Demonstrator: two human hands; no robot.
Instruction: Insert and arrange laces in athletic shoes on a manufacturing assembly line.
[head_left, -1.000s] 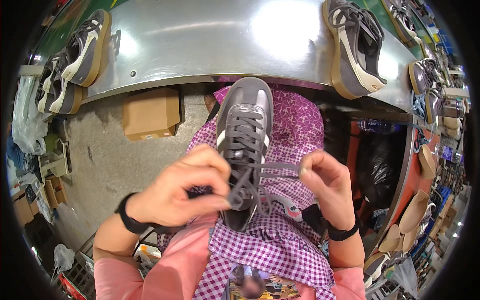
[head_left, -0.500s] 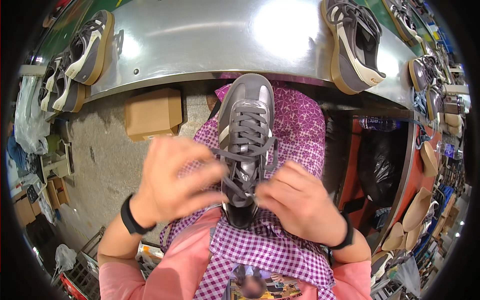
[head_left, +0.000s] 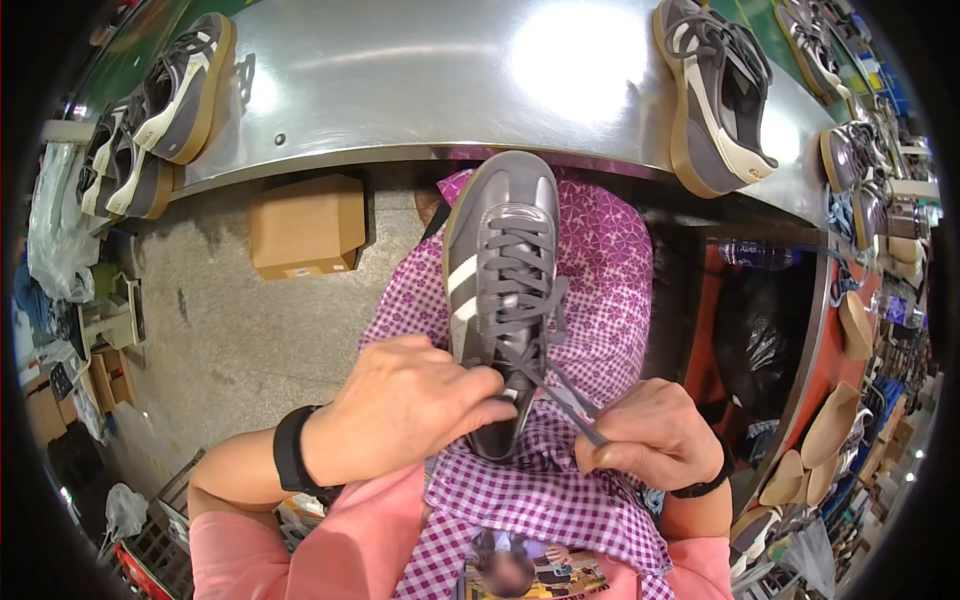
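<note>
A grey sneaker [head_left: 497,250] with white side stripes rests on my lap, toe pointing away from me. Its grey lace [head_left: 518,272] is threaded through the eyelets. My left hand [head_left: 415,402] is closed at the shoe's dark collar, with curled fingers and thumb against the opening; the fingertips are partly hidden. To the right of the shoe, my right hand [head_left: 648,440] pinches lace ends, which stretch tight from the upper eyelets. Under the shoe lies a purple-and-white checked apron [head_left: 550,492].
A metal worktable [head_left: 400,90] spans the far side. Similar sneakers stand on it, one at the right [head_left: 715,100] and several at the left [head_left: 185,90]. A cardboard box [head_left: 308,228] is on the floor. Beige insoles [head_left: 832,425] lie on the right.
My right hand has moved right and a little toward me, drawing lace out sideways. My left hand has come lower and right, onto the shoe's collar. The shoe has shifted slightly right.
</note>
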